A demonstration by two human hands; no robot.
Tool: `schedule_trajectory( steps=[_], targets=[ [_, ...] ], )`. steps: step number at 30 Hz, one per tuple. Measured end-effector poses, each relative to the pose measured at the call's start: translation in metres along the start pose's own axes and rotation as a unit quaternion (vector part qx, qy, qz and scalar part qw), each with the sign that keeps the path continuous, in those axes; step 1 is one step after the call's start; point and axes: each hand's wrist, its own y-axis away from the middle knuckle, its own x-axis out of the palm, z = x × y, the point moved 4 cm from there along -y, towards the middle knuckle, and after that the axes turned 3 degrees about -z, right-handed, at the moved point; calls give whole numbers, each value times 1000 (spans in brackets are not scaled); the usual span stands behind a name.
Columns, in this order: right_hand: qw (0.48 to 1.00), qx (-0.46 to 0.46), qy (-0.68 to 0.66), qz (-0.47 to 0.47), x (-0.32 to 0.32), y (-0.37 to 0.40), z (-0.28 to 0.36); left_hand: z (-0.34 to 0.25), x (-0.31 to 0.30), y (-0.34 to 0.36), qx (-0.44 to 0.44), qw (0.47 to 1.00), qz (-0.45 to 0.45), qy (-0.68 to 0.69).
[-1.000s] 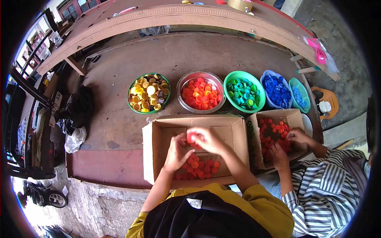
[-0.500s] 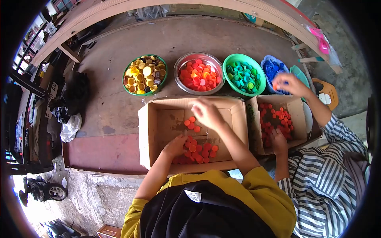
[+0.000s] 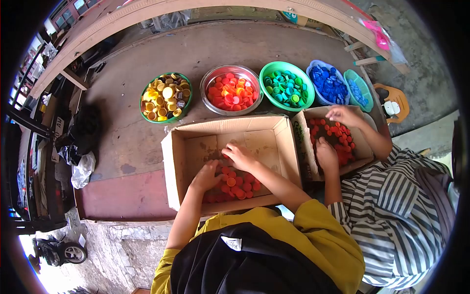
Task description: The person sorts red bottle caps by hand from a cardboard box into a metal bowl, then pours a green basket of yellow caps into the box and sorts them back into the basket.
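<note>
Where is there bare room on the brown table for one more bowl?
Bare brown tabletop lies between the crumpled white plastic bag and the large brown cardboard box, also beyond the round green bowl of yellow caps. Crowded: around the smaller cardboard box.

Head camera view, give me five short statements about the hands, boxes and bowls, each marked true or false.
1. The wearer's left hand and right hand are both in the larger box. True.
2. The larger box holds blue caps. False: those are red caps.
3. A co-worker's hand is in the smaller box. True.
4. The smaller box stands left of the larger box. False: it stands to its right.
5. The metal bowl stands between the yellow caps and green caps. True.
</note>
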Motion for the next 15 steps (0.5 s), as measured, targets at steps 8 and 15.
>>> schedule_trajectory(
  steps=[8, 15],
  targets=[
    [983, 88, -158, -44, -21, -8, -14, 15, -13, -3, -35, 990, -96, 100],
    [911, 177, -366, -59, -57, -12, 21, -24, -30, -7, 1, 954, -89, 288]
  ],
)
